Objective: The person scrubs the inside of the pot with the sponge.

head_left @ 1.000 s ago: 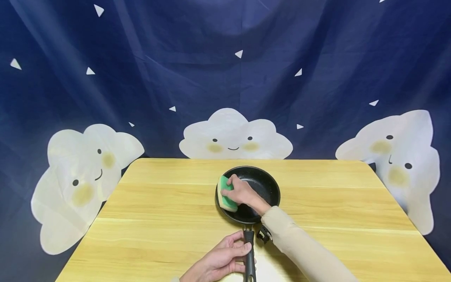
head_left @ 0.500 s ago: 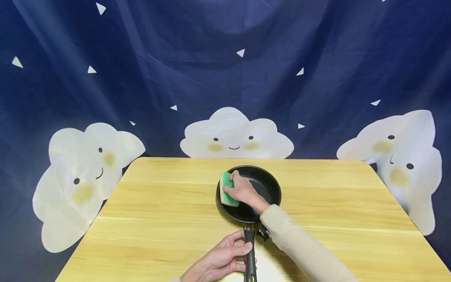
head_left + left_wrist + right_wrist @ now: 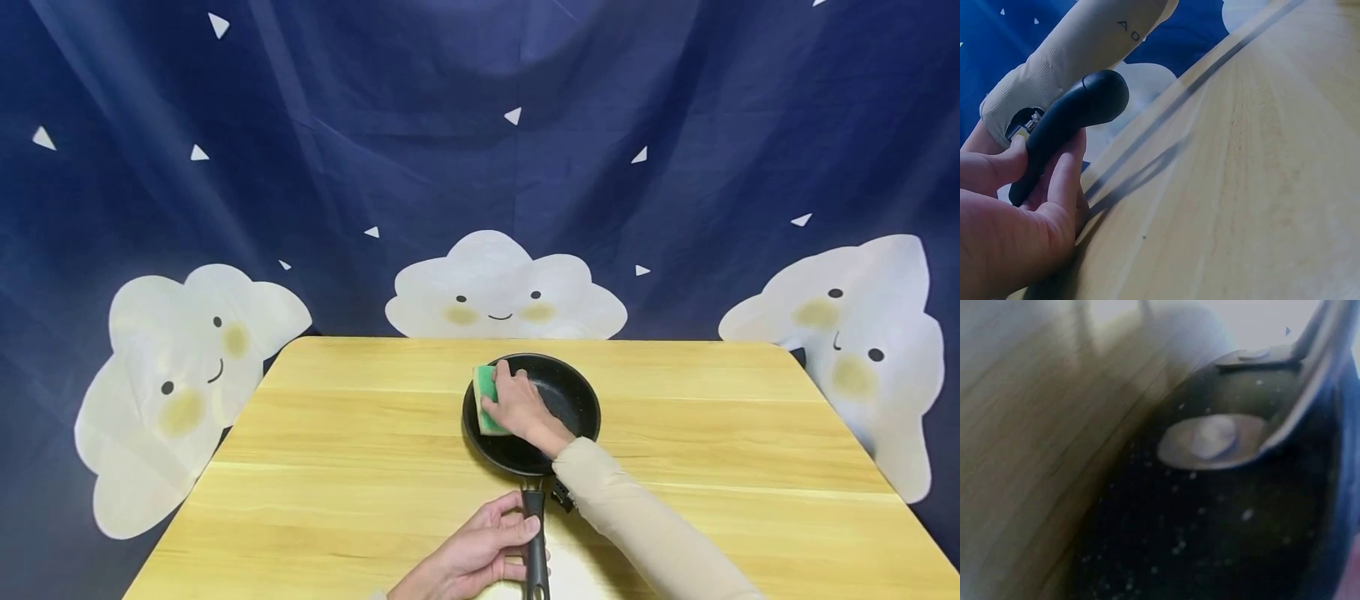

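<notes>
On the table (image 3: pixel 337 467), a sponge (image 3: pixel 491 422) was grasped inside the pan (image 3: pixel 570 396) by the right hand (image 3: pixel 522 408); the handle (image 3: pixel 537 554) was gripped by the left hand (image 3: pixel 480 548).

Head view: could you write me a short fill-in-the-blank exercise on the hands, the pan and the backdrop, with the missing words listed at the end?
1. The right hand holds a sponge whose broad visible face is coloured ____.
2. The left hand grips the frying pan by its ____.
3. On the blue backdrop behind the table, the printed white clouds number ____.

Missing words: green; handle; three.
</notes>
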Motion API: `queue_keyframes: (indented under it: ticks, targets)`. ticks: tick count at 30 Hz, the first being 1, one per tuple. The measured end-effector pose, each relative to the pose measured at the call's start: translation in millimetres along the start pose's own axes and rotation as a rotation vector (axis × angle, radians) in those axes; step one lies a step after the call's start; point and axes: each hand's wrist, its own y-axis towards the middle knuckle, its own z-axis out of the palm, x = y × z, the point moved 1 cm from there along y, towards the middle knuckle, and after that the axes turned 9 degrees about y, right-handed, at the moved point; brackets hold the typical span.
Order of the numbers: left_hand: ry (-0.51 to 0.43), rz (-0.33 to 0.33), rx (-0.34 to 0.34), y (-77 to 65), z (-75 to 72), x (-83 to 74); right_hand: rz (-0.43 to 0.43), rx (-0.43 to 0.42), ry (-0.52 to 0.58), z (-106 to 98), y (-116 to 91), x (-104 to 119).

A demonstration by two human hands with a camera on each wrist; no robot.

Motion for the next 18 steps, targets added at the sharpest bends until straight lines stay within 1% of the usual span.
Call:
queue_keyframes:
  ticks: [4, 11, 15, 18]
  targets:
    - [-0.017, -0.004, 0.005, 0.2, 0.0, -0.7, -0.020, -0.028, -0.046, 1.4, 0.1, -1.4]
    - [-0.023, 0.002, 0.006, 0.6, 0.3, -0.3, -0.045, -0.084, -0.175, 3.3, -2.7, -4.3]
    - [-0.026, -0.003, 0.008, 0.9, 0.3, 0.6, -0.060, -0.091, -0.226, 1.3, -3.7, -6.4]
    - [-0.022, 0.003, 0.001, 0.6, 0.2, 0.9, -0.081, -0.091, -0.240, -2.0, -4.1, -8.8]
